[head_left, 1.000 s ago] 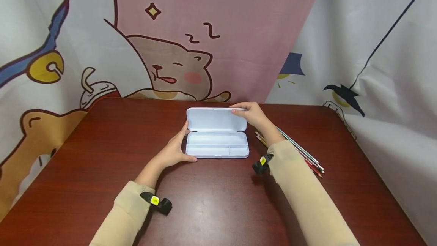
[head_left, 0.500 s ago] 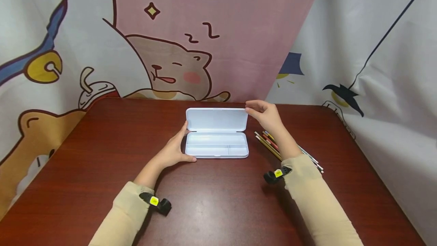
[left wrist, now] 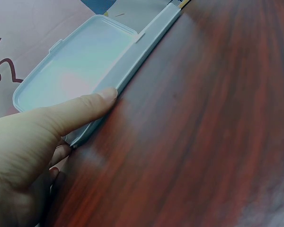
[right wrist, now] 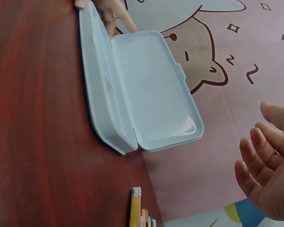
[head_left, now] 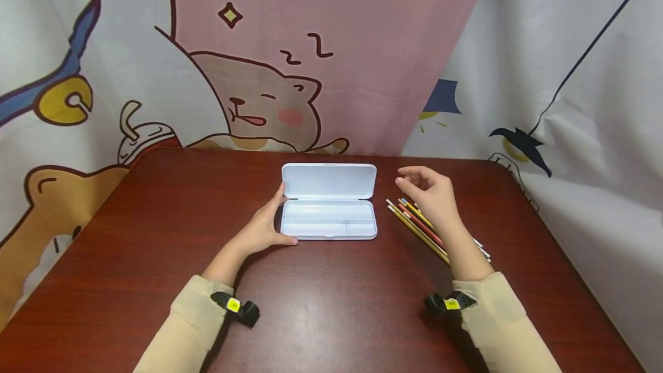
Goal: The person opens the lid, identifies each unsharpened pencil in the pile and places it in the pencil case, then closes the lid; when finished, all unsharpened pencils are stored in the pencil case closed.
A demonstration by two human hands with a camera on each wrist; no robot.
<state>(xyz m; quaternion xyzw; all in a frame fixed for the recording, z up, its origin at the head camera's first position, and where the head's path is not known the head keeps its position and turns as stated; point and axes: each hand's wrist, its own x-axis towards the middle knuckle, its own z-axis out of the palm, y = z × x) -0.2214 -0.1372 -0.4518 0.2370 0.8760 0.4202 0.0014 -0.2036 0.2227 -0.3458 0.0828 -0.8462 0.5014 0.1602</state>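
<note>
We've got the pale plastic pencil case on the table, lid up, bare plastic showing in all three compartments. Left hand grips its left end, thumb on front wall. Right hand, fingers loosely curved and free, hovers by pencils lying right of the case.

Pale-blue rectangular hinged case: looks like thin plastic, smooth. Its flat lid has a satin-to-glossy inner face; soft glare on it in the left wrist view. Dark red-brown tabletop: streaky wood grain, polished, bright reflection in the near middle. Slim multicoloured pencils: smooth painted barrels. Beige long sleeves: matt cloth, lightly wrinkled. Black wrist-worn cameras: plastic-looking. Pink-and-white cartoon-print backdrop: matt cloth, creased at right.
</note>
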